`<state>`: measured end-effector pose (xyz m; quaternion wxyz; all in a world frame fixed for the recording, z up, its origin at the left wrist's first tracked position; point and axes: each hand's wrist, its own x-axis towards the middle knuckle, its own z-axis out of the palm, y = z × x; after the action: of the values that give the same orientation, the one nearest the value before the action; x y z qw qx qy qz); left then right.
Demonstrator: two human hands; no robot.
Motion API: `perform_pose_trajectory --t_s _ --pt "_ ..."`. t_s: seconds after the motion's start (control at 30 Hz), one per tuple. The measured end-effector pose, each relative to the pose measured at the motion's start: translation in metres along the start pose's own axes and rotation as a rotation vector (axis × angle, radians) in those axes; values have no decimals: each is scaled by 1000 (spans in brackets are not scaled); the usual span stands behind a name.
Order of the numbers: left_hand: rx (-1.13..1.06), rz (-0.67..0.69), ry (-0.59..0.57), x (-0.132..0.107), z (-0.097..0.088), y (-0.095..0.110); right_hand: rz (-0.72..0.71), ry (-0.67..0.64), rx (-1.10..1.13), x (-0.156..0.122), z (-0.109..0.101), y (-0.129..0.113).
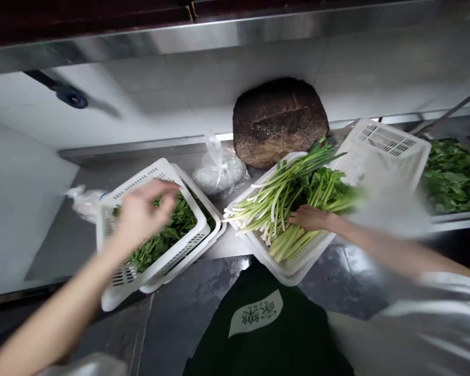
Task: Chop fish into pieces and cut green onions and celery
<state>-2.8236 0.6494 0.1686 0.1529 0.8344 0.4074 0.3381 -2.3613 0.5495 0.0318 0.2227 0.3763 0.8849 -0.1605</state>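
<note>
My left hand (pixel 147 211), a little smeared by motion, is over a white plastic basket (pixel 119 290) of dark leafy greens (pixel 176 222). Its thumb and fingers are apart, and nothing shows between them. To the right, my right hand (pixel 311 217) reaches into another white basket (pixel 264 261) heaped with scallions (pixel 264 196) and leafy celery (pixel 293 243). Its fingers curl down over the celery stalks beside the white scallion ends. The fingertips are partly hidden among the stems.
Behind the baskets, a large dark chopping block (pixel 280 122) leans against the wall. A knotted clear plastic bag (pixel 221 169) lies left of it. At right are a tilted white basket (pixel 391 141) and more leafy greens (pixel 454 177). A steel ledge (pixel 219 34) juts overhead.
</note>
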Motion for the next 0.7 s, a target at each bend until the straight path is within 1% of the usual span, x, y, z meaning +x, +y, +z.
perform_pose_trajectory --t_s 0.03,0.07,0.13,0.17,0.2,0.23,0.27,0.3,0.33,0.37,0.43,0.5,0.53,0.6,0.67,0.7 --pt "-113 -21 -109 -14 37 19 -15 -1 -17 0 -6 1" --pt "-232 -91 -208 -28 77 38 -23 4 -29 0 -13 1" --pt "-469 -196 -362 -48 153 72 -12 32 -38 3 -28 1" --pt "-550 -250 -416 -56 185 85 6 54 -37 5 -34 0" --pt "-609 -301 -416 -62 213 95 33 79 -35 6 -39 -1" --pt "-653 -372 -337 -66 235 101 64 100 -30 7 -42 -3" --pt "-688 -425 -270 -71 252 106 93 112 -22 7 -42 -6" --pt "-712 -465 -211 -74 264 107 112 108 -10 8 -41 -10" --pt "-729 -493 -180 -78 273 107 126 88 3 8 -37 -14" --pt "-740 -513 -186 -81 279 105 133 58 14 8 -31 -19" --pt "-742 -561 -258 -89 285 100 143 7 27 10 -17 -27" --pt "-714 -581 -359 -96 286 97 150 -18 29 11 -5 -32" --pt "-685 -562 -406 -100 286 96 142 -24 32 11 -1 -33" --pt "-588 -456 -474 -105 282 99 92 -43 48 9 1 -32" --pt "-463 -339 -503 -105 275 103 35 -29 75 4 -4 -29" --pt "-425 -307 -513 -103 271 106 18 -4 92 2 -9 -28"
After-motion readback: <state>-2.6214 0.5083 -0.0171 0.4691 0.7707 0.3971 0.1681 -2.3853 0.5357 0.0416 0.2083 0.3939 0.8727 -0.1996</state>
